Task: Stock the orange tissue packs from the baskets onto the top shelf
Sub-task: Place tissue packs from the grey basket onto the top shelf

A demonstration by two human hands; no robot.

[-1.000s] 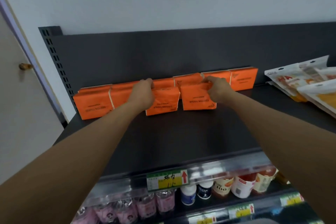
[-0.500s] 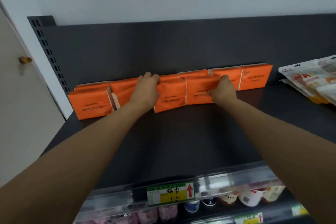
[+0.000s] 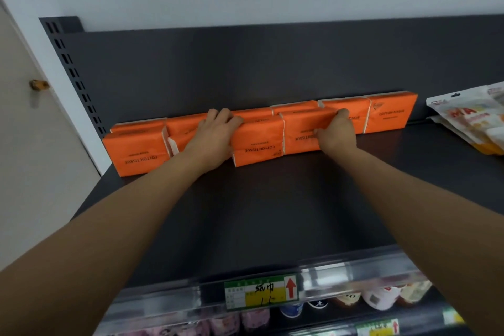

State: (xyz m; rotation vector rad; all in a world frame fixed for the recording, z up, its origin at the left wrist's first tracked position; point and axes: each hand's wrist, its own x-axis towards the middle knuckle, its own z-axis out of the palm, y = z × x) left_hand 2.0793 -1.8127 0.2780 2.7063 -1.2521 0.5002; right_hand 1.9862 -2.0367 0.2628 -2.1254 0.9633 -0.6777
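Several orange tissue packs stand in two rows along the back of the dark top shelf. My left hand lies over the top and front of a front-row pack, fingers curled over its upper edge. My right hand grips the neighbouring front-row pack at its right end, thumb on the front and fingers over the top. Another front pack stands at the far left, and back-row packs reach to the right end. No baskets are in view.
White snack bags lie on the shelf's right end. A price label sits on the shelf's front rail, with bottles on the shelf below. A door with a brass knob is at the left.
Both hands have pushed the two front packs back against the rear row and closer together; the view shifted slightly.
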